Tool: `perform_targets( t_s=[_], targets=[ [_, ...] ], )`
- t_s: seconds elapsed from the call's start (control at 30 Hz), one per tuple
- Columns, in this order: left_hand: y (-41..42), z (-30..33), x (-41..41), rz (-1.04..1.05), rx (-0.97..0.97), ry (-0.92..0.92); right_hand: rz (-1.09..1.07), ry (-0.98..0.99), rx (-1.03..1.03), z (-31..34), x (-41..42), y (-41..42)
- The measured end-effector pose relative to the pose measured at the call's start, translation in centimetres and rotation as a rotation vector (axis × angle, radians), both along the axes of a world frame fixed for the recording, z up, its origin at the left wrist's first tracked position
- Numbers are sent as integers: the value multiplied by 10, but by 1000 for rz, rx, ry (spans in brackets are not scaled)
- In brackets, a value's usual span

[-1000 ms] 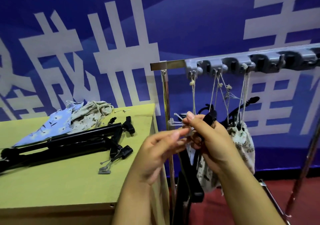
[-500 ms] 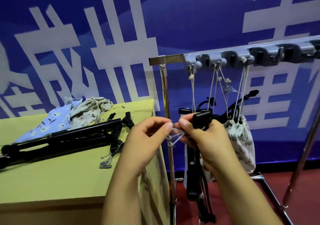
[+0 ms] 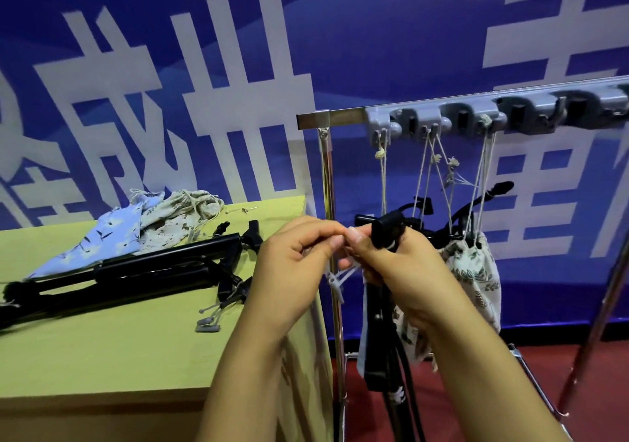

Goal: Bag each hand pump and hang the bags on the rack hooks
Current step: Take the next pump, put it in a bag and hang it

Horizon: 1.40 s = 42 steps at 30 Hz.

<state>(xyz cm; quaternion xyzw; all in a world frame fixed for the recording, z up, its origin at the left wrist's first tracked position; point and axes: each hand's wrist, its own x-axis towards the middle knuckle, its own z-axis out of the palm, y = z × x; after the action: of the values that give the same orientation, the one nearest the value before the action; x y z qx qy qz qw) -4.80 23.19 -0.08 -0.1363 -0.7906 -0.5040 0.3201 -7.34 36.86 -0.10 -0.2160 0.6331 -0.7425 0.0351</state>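
Note:
My right hand (image 3: 398,271) grips the black handle of a hand pump (image 3: 386,234) that hangs down in front of the rack, its body (image 3: 376,356) partly in a pale bag. My left hand (image 3: 292,271) pinches the pump's small grey nozzle attachments (image 3: 335,280) together with the right fingertips. Several patterned bags (image 3: 476,271) with pumps inside hang by drawstrings from the grey hook strip (image 3: 476,114). Two more black pumps (image 3: 136,271) lie on the table, beside empty blue (image 3: 102,240) and beige (image 3: 177,217) bags.
The yellow-green table (image 3: 119,349) stands at the left, its right edge against the rack's chrome post (image 3: 332,223). A grey pump foot (image 3: 207,326) lies loose on the table. Free hooks (image 3: 561,111) continue along the rail to the right. Red floor lies below.
The view and both hands have shifted slightly; my fingertips have drawn closer together on the grey attachments beside the pump handle. The pump still hangs from my right hand.

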Motion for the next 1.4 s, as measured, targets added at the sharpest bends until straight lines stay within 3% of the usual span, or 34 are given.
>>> perform_targets(
  t_s=[0.17,0.27,0.47,0.53,0.6,0.7,0.77,0.83,0.9,0.97,1.1,1.4],
  targets=[
    [-19,6,-3,-79,-7,52,199,-91,-82,3,-7,-7],
    [-25,3,-7,-91,-111,74,212,-118,-113,0,-10,-13],
    [-55,3,-18,-44,-398,120,175,-70,127,-1,-27,-29],
    [-65,13,-21,-96,-377,36,138,-33,146,0,-32,-38],
    [-88,26,-40,-89,-200,-162,95,-26,109,-1,-43,-50],
    [-143,44,-100,212,-42,-358,63,-27,73,-4,-61,-63],
    [-183,41,-148,443,-227,-511,49,-31,75,-10,-72,-69],
    [-215,25,-198,569,-568,-651,19,-34,78,-22,-87,-72],
    [-230,5,-234,594,-927,-771,16,-28,107,-33,-96,-73],
    [-235,-15,-263,556,-1150,-886,39,-39,124,-42,-107,-73],
    [-249,-32,-301,518,-1279,-1023,101,-67,120,-54,-125,-75],
    [-264,-39,-314,520,-1299,-877,163,-147,63,-71,-139,-88]
  ],
)
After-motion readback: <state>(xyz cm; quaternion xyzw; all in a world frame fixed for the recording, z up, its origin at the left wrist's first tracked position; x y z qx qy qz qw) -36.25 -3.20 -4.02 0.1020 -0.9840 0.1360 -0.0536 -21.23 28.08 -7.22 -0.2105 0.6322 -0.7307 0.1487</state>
